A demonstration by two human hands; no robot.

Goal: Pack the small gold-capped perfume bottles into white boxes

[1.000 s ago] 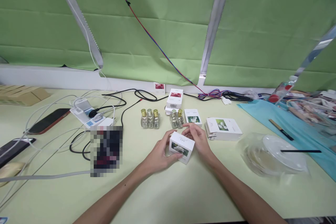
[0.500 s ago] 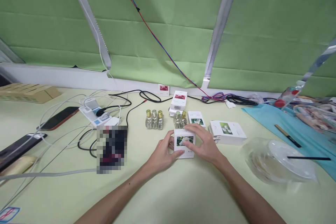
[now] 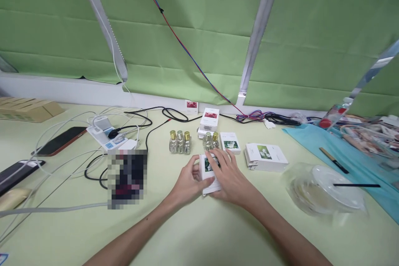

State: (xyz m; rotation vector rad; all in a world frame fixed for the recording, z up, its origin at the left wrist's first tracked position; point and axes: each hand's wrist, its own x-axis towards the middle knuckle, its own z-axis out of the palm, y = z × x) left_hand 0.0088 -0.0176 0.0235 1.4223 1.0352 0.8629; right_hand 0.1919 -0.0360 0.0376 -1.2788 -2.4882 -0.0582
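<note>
Both hands hold a small white box (image 3: 206, 166) with a white-flower picture, just above the pale green table (image 3: 193, 232). My left hand (image 3: 187, 181) grips its left side, thumb across the front. My right hand (image 3: 229, 176) covers its right side, fingers laid over the face. Right behind it stand two small glass bottles with gold caps (image 3: 211, 141), and three more bottles (image 3: 180, 141) stand to their left. A white flower box (image 3: 230, 143) lies flat beside the two bottles.
A stack of flat white flower boxes (image 3: 264, 156) lies to the right, red-flower boxes (image 3: 209, 119) behind. A clear plastic bowl with a lid (image 3: 324, 187) and a blue cloth (image 3: 343, 153) are at right. Power strip (image 3: 107, 137), cables and phones (image 3: 59, 141) fill the left.
The box has been turned in my hands from lying tilted to standing more upright, and my right hand has slid over its front. The view has shifted slightly.
</note>
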